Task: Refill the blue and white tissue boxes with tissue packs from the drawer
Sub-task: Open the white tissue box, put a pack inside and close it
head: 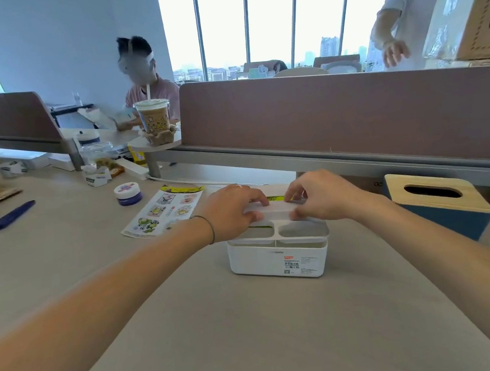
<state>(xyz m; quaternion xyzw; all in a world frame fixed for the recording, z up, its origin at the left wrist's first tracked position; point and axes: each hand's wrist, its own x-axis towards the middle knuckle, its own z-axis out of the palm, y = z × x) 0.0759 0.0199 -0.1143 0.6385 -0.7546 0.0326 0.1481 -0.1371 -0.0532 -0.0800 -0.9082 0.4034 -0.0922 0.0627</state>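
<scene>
A white tissue box (277,256) stands on the beige desk straight in front of me, a barcode label on its near side. My left hand (231,209) and my right hand (319,197) both pinch its white lid (276,207) from opposite ends, holding it over the box's top. A strip of yellow-green tissue pack (275,198) shows between my fingers. The blue tissue box (445,206) with a wooden slotted lid stands to the right, apart from my hands. No drawer is in view.
A sticker sheet (162,212) lies left of the white box, with a small jar (128,193) and a blue pen (14,214) further left. A brown partition (351,113) runs behind. An iced drink (153,116) stands on a shelf. Two people are beyond the partition.
</scene>
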